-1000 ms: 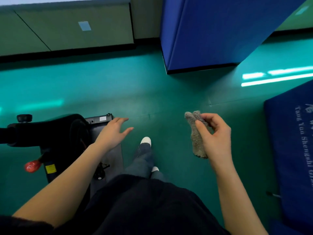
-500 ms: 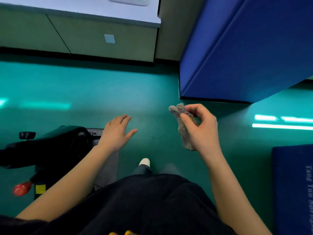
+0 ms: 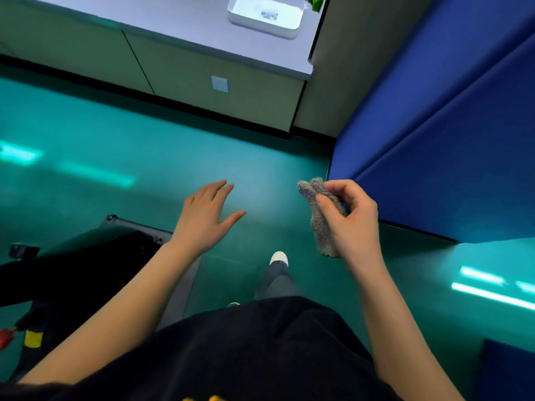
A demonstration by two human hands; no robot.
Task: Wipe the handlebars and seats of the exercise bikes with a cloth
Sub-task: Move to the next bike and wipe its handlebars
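My right hand (image 3: 351,224) pinches a fuzzy grey cloth (image 3: 322,227) between thumb and fingers; the cloth hangs down bunched in the air above the green floor. My left hand (image 3: 204,217) floats open with fingers spread, touching nothing, just right of the exercise bike. Only a black part of the exercise bike (image 3: 72,264) shows at the lower left, with a black knob (image 3: 23,251), a red knob (image 3: 5,337) and a yellow label (image 3: 33,339). No handlebars are in view.
A large blue padded block (image 3: 451,134) stands at the right, close to my right hand. A beige cabinet (image 3: 185,79) with a grey top runs along the back, holding a white tray (image 3: 265,14). Green floor (image 3: 115,157) spreads between. My white shoe (image 3: 279,258) steps forward.
The view has tilted up and swung left, bringing the cabinet top and white tray into sight. The bike has slid toward the lower left. Both hands keep the same poses.
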